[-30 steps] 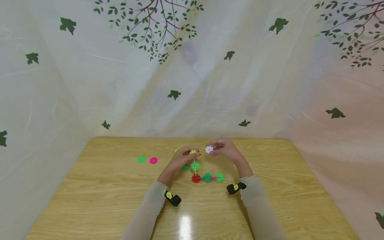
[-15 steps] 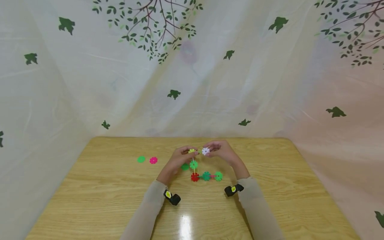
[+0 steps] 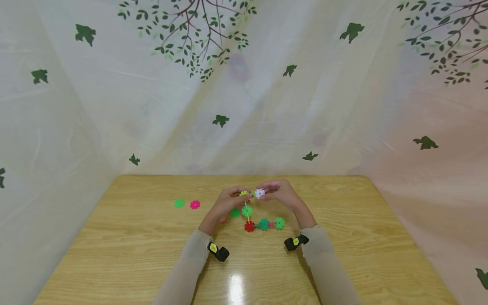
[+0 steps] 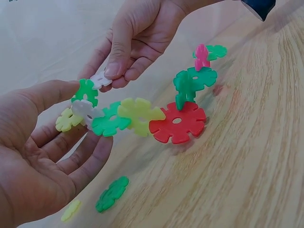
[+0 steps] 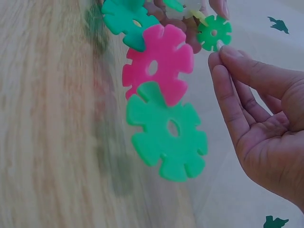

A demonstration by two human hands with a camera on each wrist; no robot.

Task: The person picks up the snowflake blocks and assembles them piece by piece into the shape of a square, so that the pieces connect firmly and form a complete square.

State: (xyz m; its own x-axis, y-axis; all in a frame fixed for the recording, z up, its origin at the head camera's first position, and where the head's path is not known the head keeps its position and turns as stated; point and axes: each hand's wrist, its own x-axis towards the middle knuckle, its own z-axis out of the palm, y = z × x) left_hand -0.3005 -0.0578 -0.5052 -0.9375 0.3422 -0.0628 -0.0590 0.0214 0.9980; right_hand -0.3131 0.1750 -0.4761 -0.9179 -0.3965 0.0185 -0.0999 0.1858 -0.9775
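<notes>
A chain of slotted snowflake discs bends from the left hand (image 3: pixel 227 204) to a red disc (image 3: pixel 249 226), then runs right to a green end disc (image 3: pixel 279 223). The left hand grips its far end by the yellow disc (image 4: pixel 69 119) and a green disc (image 4: pixel 85 93), as the left wrist view shows. Between thumb and fingers, the right hand (image 3: pixel 285 195) pinches a white disc (image 3: pixel 260 193), whose edge meets that green disc. A pink disc (image 5: pixel 159 64) stands between green ones in the right wrist view. The chain appears raised over the tabletop.
Loose on the wooden table (image 3: pixel 126 254) lie a green disc (image 3: pixel 179 203) and a pink disc (image 3: pixel 195 204) at the left. Another green disc (image 3: pixel 235 213) lies beside the left hand. Behind the table hangs a leaf-patterned cloth (image 3: pixel 171 127).
The right hand has moved left with the white disc, closing the gap to the green disc at the left fingers. The left hand keeps nearly the same place.
</notes>
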